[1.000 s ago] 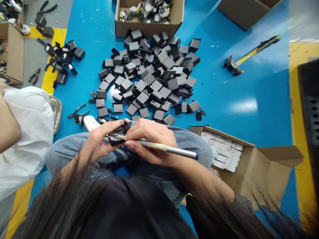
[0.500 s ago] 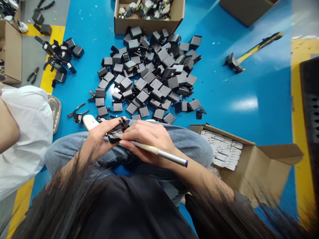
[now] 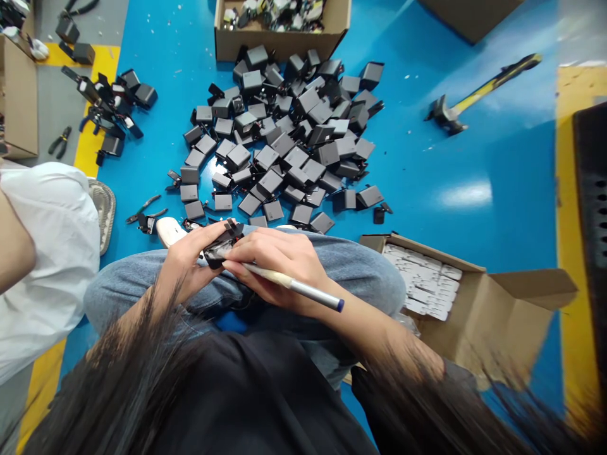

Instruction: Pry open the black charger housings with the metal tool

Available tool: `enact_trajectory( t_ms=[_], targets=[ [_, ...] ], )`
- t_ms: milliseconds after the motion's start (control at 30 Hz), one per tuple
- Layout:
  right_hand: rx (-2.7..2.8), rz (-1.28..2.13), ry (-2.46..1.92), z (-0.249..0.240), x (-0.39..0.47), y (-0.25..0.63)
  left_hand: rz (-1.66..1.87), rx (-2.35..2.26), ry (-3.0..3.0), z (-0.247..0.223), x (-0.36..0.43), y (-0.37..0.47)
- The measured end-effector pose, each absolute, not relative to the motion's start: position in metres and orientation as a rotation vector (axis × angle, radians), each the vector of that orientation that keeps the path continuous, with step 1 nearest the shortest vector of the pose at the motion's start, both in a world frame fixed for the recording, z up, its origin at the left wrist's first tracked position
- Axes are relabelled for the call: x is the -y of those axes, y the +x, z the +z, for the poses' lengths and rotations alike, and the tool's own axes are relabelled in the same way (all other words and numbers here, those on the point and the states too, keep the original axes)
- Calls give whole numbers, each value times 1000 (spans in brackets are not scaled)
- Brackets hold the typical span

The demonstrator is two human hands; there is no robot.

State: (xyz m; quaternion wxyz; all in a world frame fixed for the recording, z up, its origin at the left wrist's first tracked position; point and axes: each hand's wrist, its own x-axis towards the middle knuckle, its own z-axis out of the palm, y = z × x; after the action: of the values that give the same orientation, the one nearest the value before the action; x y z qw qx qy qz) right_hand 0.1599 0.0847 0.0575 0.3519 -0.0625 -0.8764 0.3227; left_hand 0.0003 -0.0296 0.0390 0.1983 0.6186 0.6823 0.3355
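My left hand [image 3: 184, 266] is closed around a small dark plastic housing [image 3: 215, 255], whose open side shows a pale, shiny inside. In my right hand [image 3: 284, 260] is a pen-shaped tool [image 3: 313, 292] with a silver shaft, a blue end cap and a pale wrapped grip. Its tip is hidden by my fingers at the open side of the housing. Both hands meet above my lap. Just beyond my knees lies a heap of grey box-shaped housings [image 3: 284, 145], many with black flaps.
A cardboard box [image 3: 279, 47] of mixed parts stands behind the heap. At right are a hammer [image 3: 478, 95] and an open carton [image 3: 474, 328] with white pieces [image 3: 422, 281]. Pliers [image 3: 142, 210] lie at left, near another person's white-clothed leg [image 3: 57, 253].
The pen-shaped tool's rear end has shifted left and slightly up, and its tip end has moved a little left with my right hand. My left hand still holds the housing.
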Motion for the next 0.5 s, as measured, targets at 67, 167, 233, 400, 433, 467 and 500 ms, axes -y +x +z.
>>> enact_trajectory(
  t_ms=[67, 167, 233, 400, 433, 467, 500],
  targets=[
    [2269, 822, -163, 57, -85, 159, 955, -1905, 1740, 39, 29, 0],
    [2262, 806, -163, 56, -85, 158, 957, -1915, 1744, 38, 29, 0],
    [2262, 795, -168, 55, -84, 158, 962, -1922, 1743, 37, 29, 1],
    [2290, 766, -184, 52, -83, 158, 985, -1941, 1745, 33, 31, 1],
    [2294, 759, -185, 52, -83, 158, 994, -1943, 1749, 31, 31, 1],
    [2296, 750, -185, 52, -83, 158, 998, -1947, 1751, 30, 31, 0],
    [2296, 738, -184, 51, -82, 158, 997, -1953, 1751, 29, 31, 0]
  ],
)
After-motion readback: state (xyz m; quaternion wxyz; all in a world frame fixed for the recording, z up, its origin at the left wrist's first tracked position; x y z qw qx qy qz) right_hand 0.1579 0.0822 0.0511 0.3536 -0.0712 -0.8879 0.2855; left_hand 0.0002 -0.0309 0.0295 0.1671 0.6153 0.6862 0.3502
